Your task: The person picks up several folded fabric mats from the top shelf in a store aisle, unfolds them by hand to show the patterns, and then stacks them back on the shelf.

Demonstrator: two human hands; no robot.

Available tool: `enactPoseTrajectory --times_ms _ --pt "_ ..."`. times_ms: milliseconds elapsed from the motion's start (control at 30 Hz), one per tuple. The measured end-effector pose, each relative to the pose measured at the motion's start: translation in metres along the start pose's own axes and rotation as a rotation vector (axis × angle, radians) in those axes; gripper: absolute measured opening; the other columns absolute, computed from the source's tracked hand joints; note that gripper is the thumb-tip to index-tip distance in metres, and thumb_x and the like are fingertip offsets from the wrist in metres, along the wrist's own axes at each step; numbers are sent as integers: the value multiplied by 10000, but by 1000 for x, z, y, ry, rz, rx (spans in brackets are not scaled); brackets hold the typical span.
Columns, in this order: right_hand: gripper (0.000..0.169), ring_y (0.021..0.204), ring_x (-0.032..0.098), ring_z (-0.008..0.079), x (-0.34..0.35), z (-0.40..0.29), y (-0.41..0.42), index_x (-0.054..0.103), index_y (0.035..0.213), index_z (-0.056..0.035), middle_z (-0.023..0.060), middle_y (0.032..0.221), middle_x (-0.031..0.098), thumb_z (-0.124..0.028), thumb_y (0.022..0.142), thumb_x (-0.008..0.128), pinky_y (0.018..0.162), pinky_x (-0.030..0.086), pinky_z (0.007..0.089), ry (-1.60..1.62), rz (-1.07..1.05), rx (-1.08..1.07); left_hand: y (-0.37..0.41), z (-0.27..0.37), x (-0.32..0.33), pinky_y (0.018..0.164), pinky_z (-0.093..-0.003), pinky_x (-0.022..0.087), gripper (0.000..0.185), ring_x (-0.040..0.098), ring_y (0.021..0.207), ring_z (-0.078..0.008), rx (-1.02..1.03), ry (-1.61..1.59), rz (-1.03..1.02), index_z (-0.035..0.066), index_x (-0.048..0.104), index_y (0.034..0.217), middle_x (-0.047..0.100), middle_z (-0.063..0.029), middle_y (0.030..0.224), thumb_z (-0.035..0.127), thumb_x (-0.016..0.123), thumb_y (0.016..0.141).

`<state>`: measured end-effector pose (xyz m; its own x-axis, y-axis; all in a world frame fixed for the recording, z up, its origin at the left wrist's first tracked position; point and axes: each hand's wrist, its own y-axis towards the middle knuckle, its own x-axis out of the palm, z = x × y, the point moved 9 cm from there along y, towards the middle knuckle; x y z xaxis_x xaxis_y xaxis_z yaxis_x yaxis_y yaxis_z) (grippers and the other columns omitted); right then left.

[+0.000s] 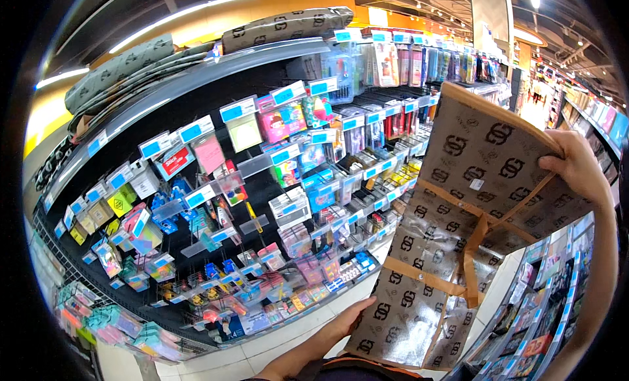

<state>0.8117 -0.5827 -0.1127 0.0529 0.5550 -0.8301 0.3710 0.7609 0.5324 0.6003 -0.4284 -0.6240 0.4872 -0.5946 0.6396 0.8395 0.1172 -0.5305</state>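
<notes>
A flat, folded bag of shiny brown patterned material, with tan straps and trim, spans the right half of the head view. My right hand grips its upper right edge, thumb on the near face. At its lower left edge is my left hand, its fingers mostly hidden behind the bag. A tan strap hangs loosely over the bag's middle. The upper part of the bag is bent at an angle to the lower part, which reaches down close to my body.
A store shelf rack with hanging stationery and price tags curves along the left. On its top lie a rolled patterned bag and a grey folded bag. Another stocked shelf stands at the right. Pale floor tiles show between the shelves.
</notes>
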Motion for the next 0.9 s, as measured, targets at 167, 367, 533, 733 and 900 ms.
enactPoseTrajectory --times_ms 167,367,533,733,900 --pt "264 699 586 360 24 -41 4 616 907 -9 200 707 574 -100 674 699 647 444 389 -174 -91 -96 -3 -6 -4 913 -368 413 481 535 1086 -201 -2 46 94 40 504 1246 579 -96 1180 396 466 924" --pt "140 631 613 233 72 -52 1 648 878 -116 65 689 636 -64 748 637 590 461 330 -130 -135 -204 -3 4 -25 862 -385 457 429 583 986 -236 195 -205 70 27 510 1223 593 -106 1136 341 437 941" --pt "365 846 659 217 167 -77 -59 646 1053 -131 48 953 679 -32 704 610 763 518 353 34 -235 -508 -47 42 -26 811 -377 490 405 603 937 -209 447 -358 156 24 528 1182 606 -97 1102 339 439 943" --pt "503 1145 543 235 304 -91 -180 509 1290 -165 47 1282 546 -100 793 546 876 497 340 134 -462 -741 -68 58 -22 939 -461 430 550 496 1114 -338 654 -415 106 44 438 1299 478 -166 1291 459 422 938" --pt "531 1182 520 200 333 -97 -202 497 1301 -167 9 1307 530 -42 785 496 895 489 335 223 -448 -696 -34 49 -64 1007 -461 366 611 456 1177 -306 721 -286 -62 61 388 1353 436 -144 1348 518 362 948"
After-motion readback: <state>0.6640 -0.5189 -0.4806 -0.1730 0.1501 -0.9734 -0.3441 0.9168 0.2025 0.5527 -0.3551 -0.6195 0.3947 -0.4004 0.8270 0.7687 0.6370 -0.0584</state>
